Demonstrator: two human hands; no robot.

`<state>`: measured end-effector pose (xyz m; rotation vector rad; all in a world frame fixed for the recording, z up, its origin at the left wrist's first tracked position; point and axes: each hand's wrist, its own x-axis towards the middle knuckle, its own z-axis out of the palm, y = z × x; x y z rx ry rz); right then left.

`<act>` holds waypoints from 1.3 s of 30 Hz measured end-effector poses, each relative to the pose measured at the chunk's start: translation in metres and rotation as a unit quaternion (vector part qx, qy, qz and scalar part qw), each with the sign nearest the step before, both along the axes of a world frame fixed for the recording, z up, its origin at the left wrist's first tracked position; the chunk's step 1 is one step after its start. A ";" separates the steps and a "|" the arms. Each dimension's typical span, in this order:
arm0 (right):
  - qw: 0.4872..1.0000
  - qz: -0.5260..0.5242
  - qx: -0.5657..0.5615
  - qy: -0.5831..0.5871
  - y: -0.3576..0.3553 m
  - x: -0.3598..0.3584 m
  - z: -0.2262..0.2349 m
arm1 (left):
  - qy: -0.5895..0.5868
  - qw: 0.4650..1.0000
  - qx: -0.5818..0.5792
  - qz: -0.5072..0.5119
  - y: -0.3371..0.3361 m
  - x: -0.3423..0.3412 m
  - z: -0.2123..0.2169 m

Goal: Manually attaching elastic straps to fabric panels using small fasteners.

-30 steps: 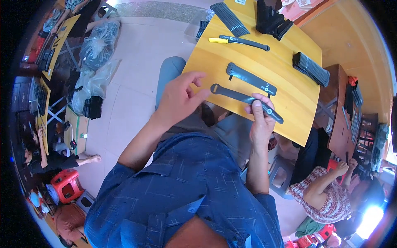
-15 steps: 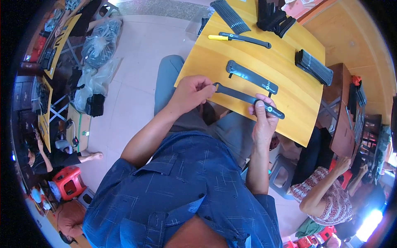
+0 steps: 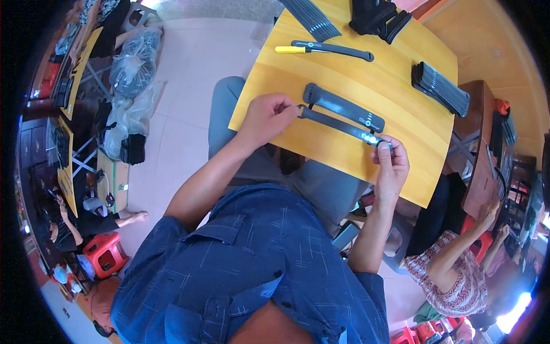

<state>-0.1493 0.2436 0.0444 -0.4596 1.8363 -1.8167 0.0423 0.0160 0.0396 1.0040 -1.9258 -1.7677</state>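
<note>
A narrow black strap [image 3: 337,123] with pale print near its right end is stretched between my hands over the table's near part. My left hand [image 3: 264,119] pinches the small loop at its left end. With thumb and fingers, my right hand [image 3: 393,163] grips the printed right end. Just beyond it lies a wider, flat black strap-like piece [image 3: 341,105], shiny and rounded at its left end. Farther off, a tool with a yellow handle [image 3: 291,50] rests against another black strap [image 3: 346,51].
On the yellow wooden table [image 3: 275,74] lie stacks of black straps at the far edge [image 3: 312,20] and right [image 3: 440,89], plus a black fabric bundle [image 3: 372,20]. A person [image 3: 452,269] works at the right. Plastic bags [image 3: 134,66] and a red stool [image 3: 106,255] stand left.
My right hand has moved right, sliding to the strap's end. The strap now lies closer to the wider black piece. My left hand still pinches the loop end.
</note>
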 end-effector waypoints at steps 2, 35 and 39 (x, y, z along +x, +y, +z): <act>1.000 0.009 0.004 0.000 -0.002 -0.009 -0.003 | -0.011 1.000 -0.021 0.000 -0.006 -0.006 -0.006; 0.994 0.049 0.101 -0.017 -0.007 -0.053 -0.022 | -0.138 0.982 -0.127 -0.029 -0.019 -0.035 -0.008; 0.993 0.050 0.101 -0.030 -0.007 -0.054 -0.023 | -0.144 0.978 -0.146 -0.043 -0.022 -0.037 -0.006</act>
